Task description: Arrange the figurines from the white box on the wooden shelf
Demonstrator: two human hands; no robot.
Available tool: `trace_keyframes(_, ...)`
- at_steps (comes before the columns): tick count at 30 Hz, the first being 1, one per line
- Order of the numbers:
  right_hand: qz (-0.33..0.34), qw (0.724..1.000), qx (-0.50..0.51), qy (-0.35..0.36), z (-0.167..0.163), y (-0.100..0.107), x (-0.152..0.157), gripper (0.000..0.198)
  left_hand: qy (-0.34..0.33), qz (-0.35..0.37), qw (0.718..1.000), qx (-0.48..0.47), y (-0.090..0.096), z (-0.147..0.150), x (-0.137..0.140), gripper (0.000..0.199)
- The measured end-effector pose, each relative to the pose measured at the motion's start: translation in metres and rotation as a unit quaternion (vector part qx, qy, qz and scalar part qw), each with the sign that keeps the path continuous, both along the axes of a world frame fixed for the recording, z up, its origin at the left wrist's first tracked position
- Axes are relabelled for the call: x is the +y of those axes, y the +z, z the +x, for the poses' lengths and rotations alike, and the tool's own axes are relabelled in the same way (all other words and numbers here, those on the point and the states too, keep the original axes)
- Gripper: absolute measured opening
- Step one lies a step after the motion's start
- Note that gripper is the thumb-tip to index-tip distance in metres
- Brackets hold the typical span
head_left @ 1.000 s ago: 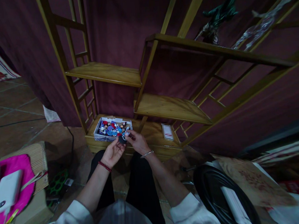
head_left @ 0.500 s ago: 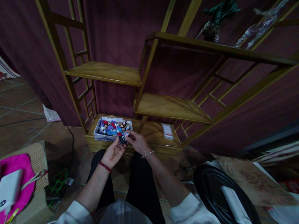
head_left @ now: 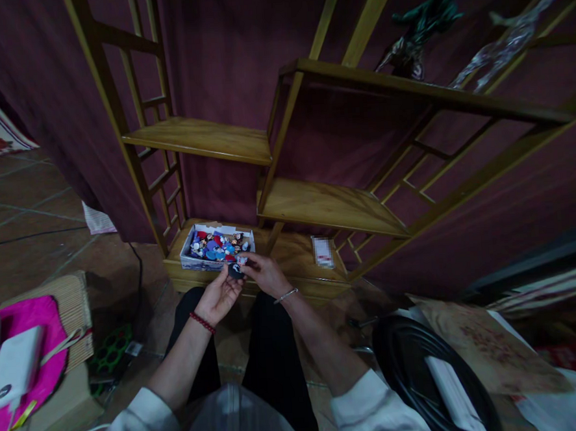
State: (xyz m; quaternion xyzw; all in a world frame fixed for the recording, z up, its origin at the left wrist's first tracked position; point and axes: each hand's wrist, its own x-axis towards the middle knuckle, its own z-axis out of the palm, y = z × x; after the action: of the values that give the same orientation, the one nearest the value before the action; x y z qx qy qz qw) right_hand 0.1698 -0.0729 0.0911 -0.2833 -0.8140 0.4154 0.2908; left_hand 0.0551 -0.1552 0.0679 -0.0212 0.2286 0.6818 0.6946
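Observation:
My left hand (head_left: 220, 295), with a red bead bracelet at the wrist, is closed on the dark round base of a small figurine (head_left: 236, 269). From the other side, the fingers of my right hand (head_left: 268, 275) pinch the figurine's pale upper part; a thin silver bangle circles that wrist. Just beyond my hands, an open white cardboard box (head_left: 204, 264) sits on the bottom shelf, full of several small colourful figurines (head_left: 216, 246) in blue, red, purple and brown. My fingers partly hide the held figurine, so its details are unclear.
A wooden display rack (head_left: 333, 203) rises ahead, with a white card-like item (head_left: 323, 252) low on it. A green statue (head_left: 423, 28) stands up right. Left is a white power bank (head_left: 15, 369) on pink cloth; at right, a coiled black hose (head_left: 425, 376).
The figurine has tilted slightly between my hands, with more of its dark base showing. My right hand has shifted a little; the box stays in place.

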Motion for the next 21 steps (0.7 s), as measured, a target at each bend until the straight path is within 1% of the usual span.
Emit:
trace_keyframes(3, -0.001, 1.0, 0.004, 0.014, 0.001, 0.002, 0.0, 0.028, -0.003, 0.014, 1.0, -0.007, -0.003, 0.0, 0.0, 0.024)
trace_keyframes(7, 0.001, 1.0, -0.002, 0.031, 0.003, 0.006, 0.0, 0.028, -0.001, 0.016, 1.0, -0.023, -0.006, 0.0, 0.0, 0.023)
trace_keyframes(10, 0.006, 0.999, -0.002, 0.047, 0.004, 0.009, 0.0, 0.029, -0.012, 0.017, 0.999, -0.033, -0.008, 0.0, -0.002, 0.023)
trace_keyframes(16, 0.033, 0.996, -0.006, 0.087, 0.008, 0.014, -0.001, 0.026, -0.035, 0.013, 0.999, -0.003, -0.011, 0.0, -0.005, 0.023)
trace_keyframes(21, 0.065, 0.993, -0.028, 0.1, 0.011, 0.015, 0.002, 0.028, -0.042, 0.015, 0.999, 0.017, -0.012, 0.002, -0.007, 0.021)
